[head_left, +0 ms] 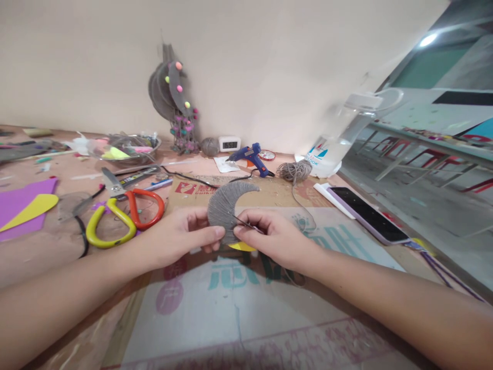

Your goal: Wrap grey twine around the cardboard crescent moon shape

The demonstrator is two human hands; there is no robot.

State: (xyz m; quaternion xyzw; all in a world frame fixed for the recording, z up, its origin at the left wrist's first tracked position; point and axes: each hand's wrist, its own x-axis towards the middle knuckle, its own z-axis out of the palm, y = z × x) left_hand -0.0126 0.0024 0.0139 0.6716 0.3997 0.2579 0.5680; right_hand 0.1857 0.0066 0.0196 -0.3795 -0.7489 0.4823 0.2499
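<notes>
A crescent moon shape (pixel 225 203), mostly wound with grey yarn, is held over the board in the middle. My left hand (pixel 200 231) grips its outer edge, thumb in front and fingers behind. At its lower inner edge my right hand (pixel 265 234) is closed, pinching a strand of grey yarn (pixel 243 222) that runs to the crescent. A bare yellow tip (pixel 242 246) shows at the crescent's bottom end. Behind the right hand, loose yarn trails from a grey yarn bundle (pixel 295 170). The fingertips behind the crescent are partly hidden.
Scissors (pixel 125 208) lie left of my hands, near purple and yellow sheets (pixel 29 205). A blue glue gun (pixel 252 158), a small clock (pixel 229 143) and a water bottle (pixel 339 133) stand behind. A phone (pixel 367 213) lies right. A decorated moon hanging (pixel 173 92) is against the wall.
</notes>
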